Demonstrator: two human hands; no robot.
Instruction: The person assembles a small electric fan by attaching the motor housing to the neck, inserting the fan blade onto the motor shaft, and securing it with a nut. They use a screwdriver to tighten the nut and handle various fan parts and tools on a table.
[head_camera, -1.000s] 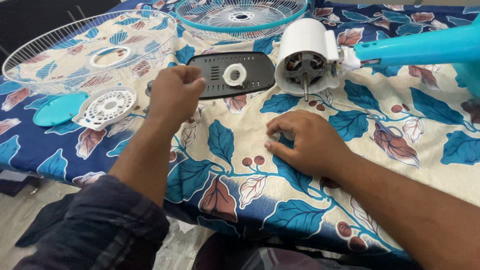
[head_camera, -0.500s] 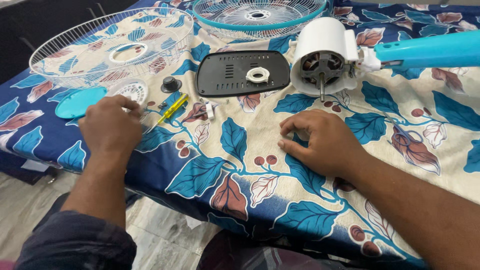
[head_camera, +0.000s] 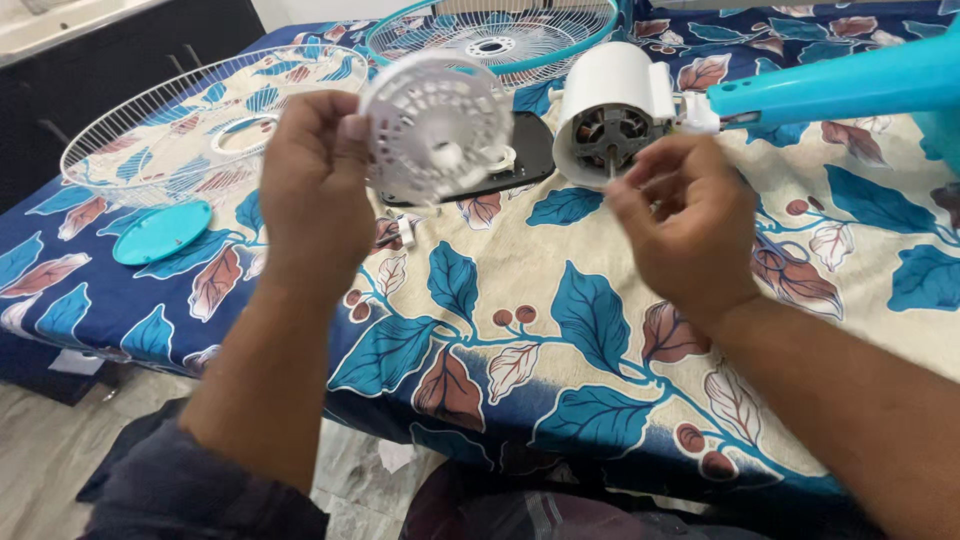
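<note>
Home room, leaf-print tablecloth (head_camera: 480, 330) (fan parts spread over it), tiled floor (head_camera: 40, 450), dark cabinet (head_camera: 130, 50)

Vented round cover (head_camera: 437, 125) held above table (head_camera: 560, 330), black plate (head_camera: 527, 152) behind it, motor (head_camera: 607, 115) right, round cap (head_camera: 161, 231) far left

We count two wire fan guards (head_camera: 205, 125) (head_camera: 490, 35), one white vented disc (head_camera: 435, 125), one teal cap (head_camera: 160, 230), one motor (head_camera: 610, 110), one black plate (head_camera: 530, 150).

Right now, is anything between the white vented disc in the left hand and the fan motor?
Nothing visible. The left hand holds the white vented disc up above the cloth; the motor lies just beyond, with only the raised right hand nearby.
</note>
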